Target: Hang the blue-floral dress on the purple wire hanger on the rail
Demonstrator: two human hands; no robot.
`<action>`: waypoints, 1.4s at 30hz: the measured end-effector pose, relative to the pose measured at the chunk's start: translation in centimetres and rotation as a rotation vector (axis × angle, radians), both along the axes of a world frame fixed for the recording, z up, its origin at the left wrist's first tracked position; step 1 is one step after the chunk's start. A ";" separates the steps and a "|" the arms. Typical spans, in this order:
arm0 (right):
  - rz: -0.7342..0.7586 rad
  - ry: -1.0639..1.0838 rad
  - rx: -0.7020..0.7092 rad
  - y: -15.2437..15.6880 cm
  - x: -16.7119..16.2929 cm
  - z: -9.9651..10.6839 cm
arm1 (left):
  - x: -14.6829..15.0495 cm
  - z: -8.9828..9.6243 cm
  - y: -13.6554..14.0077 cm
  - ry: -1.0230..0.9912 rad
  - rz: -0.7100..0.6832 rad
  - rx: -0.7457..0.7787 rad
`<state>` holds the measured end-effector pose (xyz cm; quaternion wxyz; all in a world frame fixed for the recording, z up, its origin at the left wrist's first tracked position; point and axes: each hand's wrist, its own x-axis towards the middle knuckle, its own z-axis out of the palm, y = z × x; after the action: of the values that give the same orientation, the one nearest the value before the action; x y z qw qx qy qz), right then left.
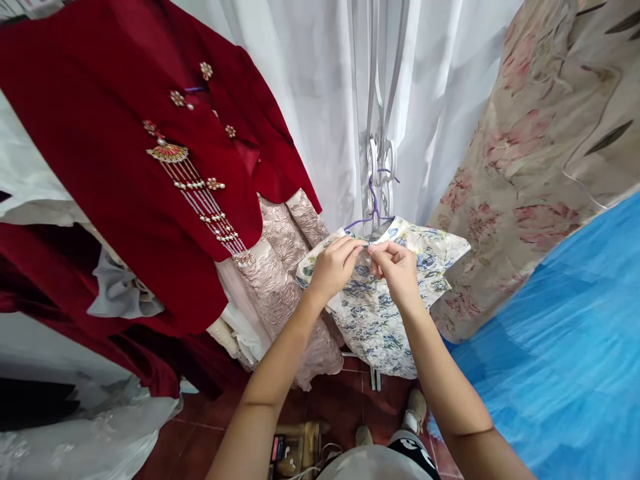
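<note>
A short-sleeved dress [370,320] with blue flowers on white hangs in front of me from a purple hanger [373,203]. My left hand [336,267] is closed at its neckline, thumb and fingers pinched together. Beside it my right hand [396,267] pinches too, and the fingertips of both hands nearly meet at the front of the collar. A small part of the collar edge shows between them; any fastening there is too small to make out. White hooks [383,160] hold the hanger's top.
To the left hangs a dark red velvet jacket [210,220] with beaded ornaments, above a pale pink brocade garment [285,267]. On the right are a floral beige dress [480,227] and blue tulle [560,347]. White curtains [320,87] hang behind. A wooden stool [307,447] stands on the tiled floor.
</note>
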<state>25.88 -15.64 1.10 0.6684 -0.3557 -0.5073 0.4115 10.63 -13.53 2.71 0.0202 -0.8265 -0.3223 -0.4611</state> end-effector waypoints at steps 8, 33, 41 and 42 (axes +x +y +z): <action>0.037 -0.084 -0.055 1.4 -0.6 -3.5 | -0.1 1.3 1.3 -0.074 0.100 0.143; 0.165 -0.416 -0.273 -4.2 0.0 -16.4 | -4.8 -11.2 -3.6 -0.214 0.023 -0.471; 0.718 -0.286 -0.376 -7.3 3.5 -12.9 | 0.1 -13.9 -5.1 -0.196 -0.478 -1.104; 0.682 -0.291 -0.370 -7.4 4.6 -12.5 | -0.2 -14.6 -5.2 -0.198 -0.560 -1.177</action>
<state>30.44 -23.03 -11.42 0.3399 -0.3361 -0.6027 0.6389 10.46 -18.77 -11.91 -0.5858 -0.7057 -0.2936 -0.2695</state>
